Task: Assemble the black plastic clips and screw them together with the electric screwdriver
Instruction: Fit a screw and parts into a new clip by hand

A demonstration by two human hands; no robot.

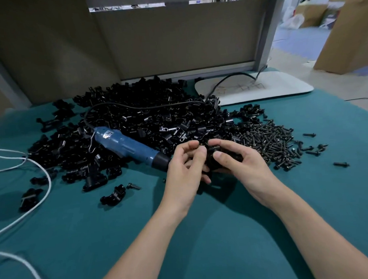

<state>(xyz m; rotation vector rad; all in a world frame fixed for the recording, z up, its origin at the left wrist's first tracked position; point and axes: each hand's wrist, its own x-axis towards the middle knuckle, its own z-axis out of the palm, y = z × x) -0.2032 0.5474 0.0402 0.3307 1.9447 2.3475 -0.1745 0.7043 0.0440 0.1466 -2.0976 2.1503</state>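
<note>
**Both hands close on one black clip**

Two bare forearms reach forward over the teal table cover (204,233) and meet near its middle. The left hand (183,169) is curled, its thumb and forefinger pinching the top of a black clip (213,159). The right hand (243,162) wraps the same clip from the other side, thumb pressed on its front (most of the clip is hidden). Just beside the left hand lies the blue electric screwdriver (126,145), resting on the clip pile (148,115). Screws (269,139) are heaped beyond the right hand.
</note>
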